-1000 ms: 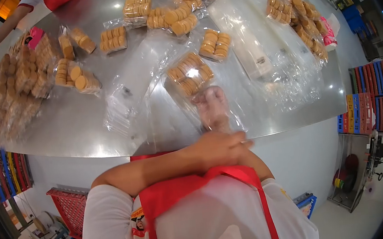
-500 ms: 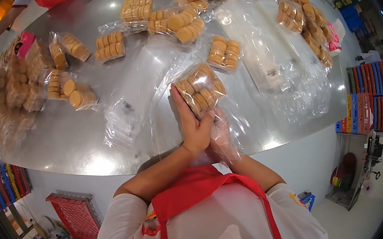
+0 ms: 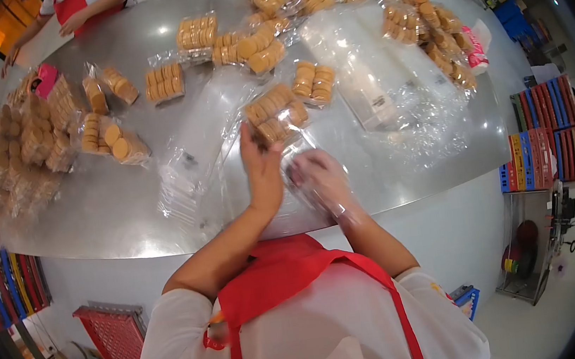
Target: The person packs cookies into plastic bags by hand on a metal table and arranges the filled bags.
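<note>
A clear bag of round biscuits [image 3: 276,113] lies on the metal table in front of me. My left hand [image 3: 261,172] is at its lower left side, fingers pointing away and touching the pack. The loose lower end of the bag is by my right hand [image 3: 321,175], which wears a clear plastic glove and has its fingers curled, somewhat blurred; what it grips is too unclear to make out. Just beyond the bag sits a smaller pack of biscuits [image 3: 313,83].
Piled biscuit packs [image 3: 17,143] cover the table's left side; more packs [image 3: 431,35] lie at the right. Empty clear bags [image 3: 375,77] are spread right of centre. A co-worker [image 3: 80,11] stands across the table at upper left. Crates [image 3: 114,334] are below left.
My left hand first lay across my right forearm, then came to the bag's left side. Since then my right hand has drawn slightly apart from it. The co-worker's hands have come into view.
</note>
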{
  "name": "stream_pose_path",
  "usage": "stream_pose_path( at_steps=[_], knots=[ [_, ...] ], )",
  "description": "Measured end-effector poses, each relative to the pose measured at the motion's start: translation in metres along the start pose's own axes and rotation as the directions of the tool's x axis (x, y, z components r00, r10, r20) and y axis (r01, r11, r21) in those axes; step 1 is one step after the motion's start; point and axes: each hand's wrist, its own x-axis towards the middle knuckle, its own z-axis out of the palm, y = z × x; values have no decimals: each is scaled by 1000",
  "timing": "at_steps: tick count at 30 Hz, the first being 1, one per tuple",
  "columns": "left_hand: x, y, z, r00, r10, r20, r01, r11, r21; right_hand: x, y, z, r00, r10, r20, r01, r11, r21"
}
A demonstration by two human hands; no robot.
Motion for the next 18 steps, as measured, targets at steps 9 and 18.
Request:
stream_pose_path(
  at_steps=[9, 18],
  knots=[
    [26, 35, -39, 955, -224, 193, 167, 947, 273, -56, -78, -3, 966, -210, -151, 132, 904, -407],
    [45, 94, -23, 731, -55, 680, 1, 997, 80, -67, -339, 120, 904, 173, 391, 427, -303, -852]
  ],
)
